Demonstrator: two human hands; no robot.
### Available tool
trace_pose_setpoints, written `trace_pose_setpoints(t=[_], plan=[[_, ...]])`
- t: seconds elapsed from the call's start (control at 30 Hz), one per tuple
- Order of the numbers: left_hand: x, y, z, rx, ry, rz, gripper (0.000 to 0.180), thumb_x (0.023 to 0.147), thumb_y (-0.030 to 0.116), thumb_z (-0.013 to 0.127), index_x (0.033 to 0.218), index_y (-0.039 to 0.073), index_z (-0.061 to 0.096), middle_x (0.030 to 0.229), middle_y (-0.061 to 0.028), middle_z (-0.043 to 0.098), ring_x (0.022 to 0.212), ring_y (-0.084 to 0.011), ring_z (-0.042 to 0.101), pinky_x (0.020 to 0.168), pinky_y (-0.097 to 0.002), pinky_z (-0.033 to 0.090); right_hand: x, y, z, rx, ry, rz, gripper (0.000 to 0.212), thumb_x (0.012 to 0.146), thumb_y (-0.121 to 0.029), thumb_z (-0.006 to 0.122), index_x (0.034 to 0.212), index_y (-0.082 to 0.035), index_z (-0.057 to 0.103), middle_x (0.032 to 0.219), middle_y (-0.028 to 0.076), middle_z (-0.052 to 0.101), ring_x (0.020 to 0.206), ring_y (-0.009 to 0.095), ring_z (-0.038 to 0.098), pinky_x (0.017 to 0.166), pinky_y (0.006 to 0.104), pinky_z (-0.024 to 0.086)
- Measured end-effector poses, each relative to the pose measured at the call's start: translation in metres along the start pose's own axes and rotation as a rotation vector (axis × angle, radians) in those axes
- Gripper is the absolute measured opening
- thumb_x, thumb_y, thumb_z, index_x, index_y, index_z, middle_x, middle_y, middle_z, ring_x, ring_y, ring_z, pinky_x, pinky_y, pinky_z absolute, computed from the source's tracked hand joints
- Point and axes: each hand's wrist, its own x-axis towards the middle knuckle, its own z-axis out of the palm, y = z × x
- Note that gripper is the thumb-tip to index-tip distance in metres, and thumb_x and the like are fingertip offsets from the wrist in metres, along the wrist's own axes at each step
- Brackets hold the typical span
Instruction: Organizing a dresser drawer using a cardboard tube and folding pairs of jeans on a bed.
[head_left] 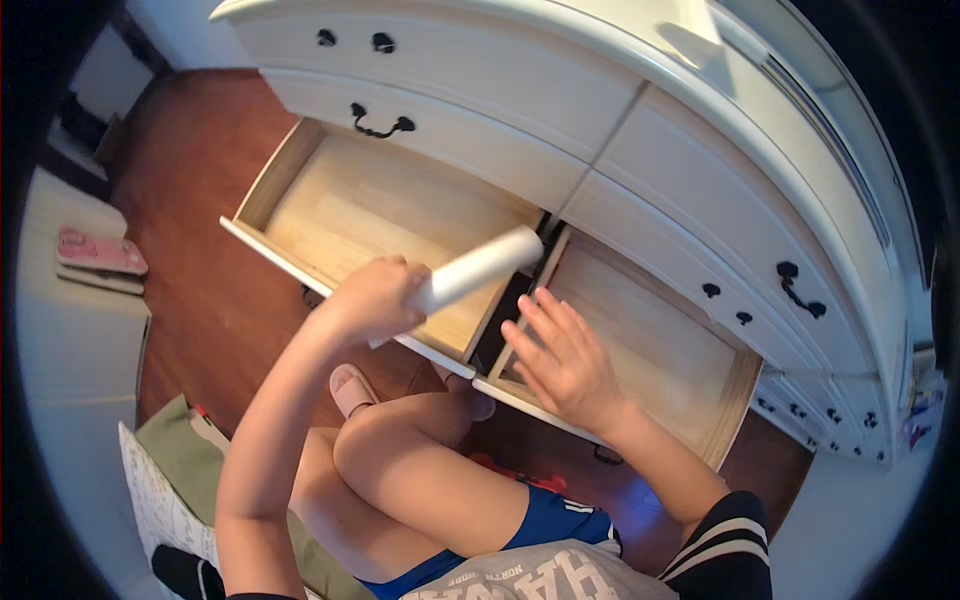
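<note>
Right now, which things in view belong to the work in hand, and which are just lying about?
In use:
- white roll, held in the left hand
- right hand, open, nearest the right drawer
- left drawer, also pulled out

Apparently just lying about:
- pink flat item, far left
- green fabric, lower left
- red object, partly hidden by the legs

The left forearm (pixel 265 405) reaches up and inward, the left hand (pixel 375 298) curled in a grip, its back uppermost. The right forearm (pixel 672 462) slants leftward, the right hand (pixel 572 368) gripping nothing, fingers (pixel 548 317) extended and slightly parted.
</note>
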Motion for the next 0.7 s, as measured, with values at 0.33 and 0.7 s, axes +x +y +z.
trace_pose_setpoints(t=[0.33, 0.7], plan=[[0.05, 0.111, 0.116, -0.197, 0.431, 0.491, 0.046, 0.075, 0.006, 0.065, 0.12, -0.001, 0.056, 0.113, -0.0181, 0.056, 0.107, -0.0365, 0.052, 0.095, -0.0438, 0.044, -0.147, 0.052, -0.015, 0.031, -0.121, 0.419, 0.047, 0.079, -0.015, 0.067, 0.124, -0.006, 0.055, 0.118, 0.013, 0.057, 0.111, 0.032, 0.053, 0.096, 0.0443, 0.043], [0.169, 0.098, 0.191, 1.186, -0.331, 0.642, 0.033, 0.09, 0.027, 0.056, 0.121, 0.027, 0.065, 0.126, 0.0038, 0.06, 0.128, -0.0172, 0.045, 0.106, -0.0401, 0.029, -0.218, 0.054, -0.027, 0.043, -0.067, 0.673, 0.047, 0.078, -0.011, 0.067, 0.123, -0.006, 0.055, 0.116, 0.012, 0.056, 0.11, 0.031, 0.052, 0.094, 0.0432, 0.041]])
